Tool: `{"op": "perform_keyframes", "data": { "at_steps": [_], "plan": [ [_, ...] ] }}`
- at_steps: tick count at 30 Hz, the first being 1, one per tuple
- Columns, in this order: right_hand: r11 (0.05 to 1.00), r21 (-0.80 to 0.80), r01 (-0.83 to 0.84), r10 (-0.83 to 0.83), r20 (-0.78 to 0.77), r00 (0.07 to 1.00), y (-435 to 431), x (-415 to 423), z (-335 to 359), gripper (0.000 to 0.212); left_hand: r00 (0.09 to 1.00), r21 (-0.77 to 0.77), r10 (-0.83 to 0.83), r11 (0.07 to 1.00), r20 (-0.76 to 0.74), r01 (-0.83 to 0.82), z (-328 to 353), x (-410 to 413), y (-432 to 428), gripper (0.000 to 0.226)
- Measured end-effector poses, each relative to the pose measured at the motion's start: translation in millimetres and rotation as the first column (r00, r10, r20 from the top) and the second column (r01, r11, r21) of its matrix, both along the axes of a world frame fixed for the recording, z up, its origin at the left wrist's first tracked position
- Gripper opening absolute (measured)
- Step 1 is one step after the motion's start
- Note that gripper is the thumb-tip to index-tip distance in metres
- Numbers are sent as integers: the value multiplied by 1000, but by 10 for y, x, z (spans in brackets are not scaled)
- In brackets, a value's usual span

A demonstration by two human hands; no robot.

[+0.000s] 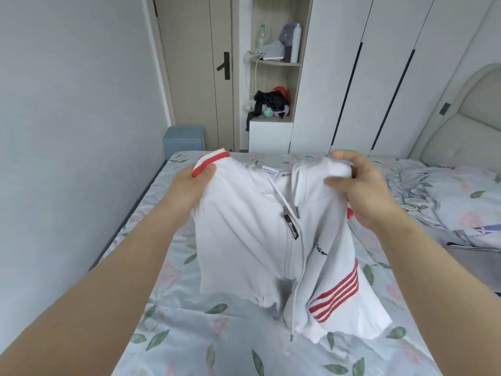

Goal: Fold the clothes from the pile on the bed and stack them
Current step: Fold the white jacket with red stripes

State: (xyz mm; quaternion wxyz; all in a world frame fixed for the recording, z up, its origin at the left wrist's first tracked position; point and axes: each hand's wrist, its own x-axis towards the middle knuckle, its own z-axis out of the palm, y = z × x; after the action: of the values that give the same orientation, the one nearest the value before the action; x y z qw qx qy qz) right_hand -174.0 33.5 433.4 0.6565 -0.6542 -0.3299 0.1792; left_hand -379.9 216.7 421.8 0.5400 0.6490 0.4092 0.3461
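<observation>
A white zip-up hooded jacket (244, 234) with red stripes hangs in front of me above the bed (206, 348), its lower edge touching the sheet. My left hand (189, 185) grips the upper left part near a red-and-white cuff. My right hand (360, 188) pinches bunched white fabric at the upper right. The zipper and a drawstring run down the middle, and red stripes show at the lower right.
The bed has a floral sheet, with a rumpled floral duvet (447, 202) and the padded headboard (466, 123) at the right. Beyond the bed stand a blue box (184, 139), a door (198, 69), open shelves (273, 85) with clutter, and white wardrobe doors (379, 77).
</observation>
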Motion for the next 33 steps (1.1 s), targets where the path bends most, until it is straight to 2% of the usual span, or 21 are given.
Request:
{"op": "perform_keyframes", "data": {
  "at_steps": [2,4,5,8,10,13,15,16,17,18,20,21,22,24,25,27,28,30,33],
  "plan": [
    [986,123,111,-128,139,982,-141,6,274,45,992,26,-1,1000,123,-2,207,-2,-84,13],
    [967,162,199,-238,280,930,-297,28,478,42,980,67,-34,998,198,21,370,-13,-142,13],
    [965,110,237,-261,362,895,-366,56,521,43,983,109,-53,993,175,34,418,-24,-162,13],
    [938,-141,317,-200,529,825,-552,142,425,47,996,266,-69,960,-59,83,427,-79,-212,17],
    [918,-212,336,-171,552,816,-693,195,291,48,988,302,-62,948,-142,103,348,-117,-267,16],
    [887,-283,365,-145,580,801,-923,229,209,50,993,296,-33,953,-116,67,268,-156,-425,14],
    [834,-402,378,-116,542,832,-1029,273,154,50,990,350,-2,935,-142,52,263,-138,-517,13],
    [791,-478,383,-98,519,849,-1077,295,109,47,978,401,19,914,-210,68,260,-130,-570,14],
    [731,-558,393,-70,512,856,-1129,306,52,40,943,475,68,874,-326,101,252,-123,-625,19],
    [653,-635,413,-24,527,849,-1184,303,-13,31,867,555,159,818,-473,153,221,-122,-668,24],
    [503,-722,476,84,589,804,-1308,256,-164,23,653,616,320,733,-686,288,133,-137,-789,33],
    [476,-727,496,103,606,789,-1365,241,-258,23,601,581,325,758,-730,297,74,-152,-867,35],
    [484,-727,487,96,597,796,-1418,219,-342,22,597,527,290,807,-748,268,-4,-167,-931,35],
    [613,-693,378,-13,470,882,-1485,182,-501,15,690,438,211,883,-692,169,-184,-197,-1063,33],
    [703,-640,309,-104,338,935,-1502,159,-559,12,773,368,172,926,-611,85,-258,-206,-1130,33],
    [835,-509,208,-239,5,971,-1527,98,-614,7,931,67,97,995,-351,-78,-321,-207,-1288,30],
    [880,-438,183,-252,-104,962,-1540,68,-620,7,974,-100,83,989,-212,-106,-323,-201,-1361,30],
    [932,-316,176,-237,-165,957,-1561,3,-578,6,996,-259,86,962,-15,-87,-279,-184,-1491,27],
    [961,-136,241,-257,-109,960,-1572,-80,-400,15,975,-256,145,962,168,-99,-122,-164,-1615,24]
  ]
}}
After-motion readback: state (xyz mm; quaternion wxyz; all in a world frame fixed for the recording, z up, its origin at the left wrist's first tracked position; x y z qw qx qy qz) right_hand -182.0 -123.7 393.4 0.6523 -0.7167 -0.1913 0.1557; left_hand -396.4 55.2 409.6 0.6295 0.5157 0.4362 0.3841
